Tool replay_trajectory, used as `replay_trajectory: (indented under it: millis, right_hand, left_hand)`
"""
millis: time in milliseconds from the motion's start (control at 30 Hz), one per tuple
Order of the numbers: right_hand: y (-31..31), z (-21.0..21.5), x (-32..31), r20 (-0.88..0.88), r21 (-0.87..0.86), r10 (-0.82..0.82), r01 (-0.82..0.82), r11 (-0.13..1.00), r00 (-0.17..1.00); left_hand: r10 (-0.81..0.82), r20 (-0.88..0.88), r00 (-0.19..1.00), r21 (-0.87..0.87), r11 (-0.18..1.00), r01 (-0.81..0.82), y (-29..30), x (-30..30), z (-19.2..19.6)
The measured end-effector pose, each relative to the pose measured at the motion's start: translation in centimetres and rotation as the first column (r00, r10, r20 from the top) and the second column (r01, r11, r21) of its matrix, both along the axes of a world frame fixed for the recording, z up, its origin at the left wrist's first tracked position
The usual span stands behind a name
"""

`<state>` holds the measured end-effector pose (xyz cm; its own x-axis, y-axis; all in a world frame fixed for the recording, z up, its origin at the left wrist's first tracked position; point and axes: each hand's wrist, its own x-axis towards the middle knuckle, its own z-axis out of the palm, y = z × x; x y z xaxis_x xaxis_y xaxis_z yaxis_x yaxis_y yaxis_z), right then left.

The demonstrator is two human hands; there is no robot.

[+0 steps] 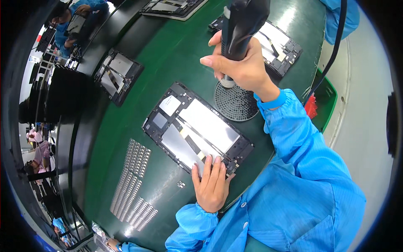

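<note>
A black electric screwdriver (240,31) is in my right hand (248,69), the fingers closed around its body. Its lower end meets a round plate full of small holes (235,103), which seems to hold screws. To the left lies a tablet chassis (208,122), black-framed with silver panels and a dark flex strip across it. My left hand (212,187) rests flat on its near end, fingers stretched out, holding nothing. A tiny circuit piece (181,184) lies on the green mat just left of this hand.
Rows of small metallic parts (132,180) cover the mat at the left. More tablet chassis lie at the far left (118,75) and far right (281,46). A black cable (331,63) hangs over a green bin (329,105). Another person's hand (112,243) is at the lower left.
</note>
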<state>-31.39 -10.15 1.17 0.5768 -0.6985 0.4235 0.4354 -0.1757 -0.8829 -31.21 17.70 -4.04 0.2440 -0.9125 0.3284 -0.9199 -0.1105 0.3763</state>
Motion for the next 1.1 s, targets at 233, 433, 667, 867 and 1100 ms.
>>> replay_trajectory:
  millis: [233,433,667,867,1100]
  right_hand:
    - [-0.2,-0.2,0.3,-0.011,0.011,0.009,-0.008,1.000,1.000]
    - [-0.3,-0.5,0.3,-0.019,0.027,0.026,-0.025,0.999,0.999]
    - [-0.4,-0.5,0.1,-0.081,-0.030,0.043,-0.046,0.998,0.996]
    - [0.4,-0.3,0.4,-0.045,0.060,0.015,-0.012,0.998,0.999]
    - [0.5,0.1,-0.7,0.079,-0.223,-0.065,0.081,0.972,0.995]
  left_hand:
    - [0.017,0.001,1.000,-0.012,1.000,-0.017,0.0,-0.4,-0.5]
    - [0.030,0.019,0.999,0.019,0.999,-0.030,0.2,-1.0,-0.5]
    - [0.016,-0.046,0.999,-0.054,0.998,-0.019,-0.1,-1.1,1.0]
    - [0.272,-0.233,0.934,-0.203,0.925,-0.320,1.2,2.4,3.4]
    - [0.410,-0.516,0.752,-0.136,0.828,-0.544,3.2,9.0,2.6]
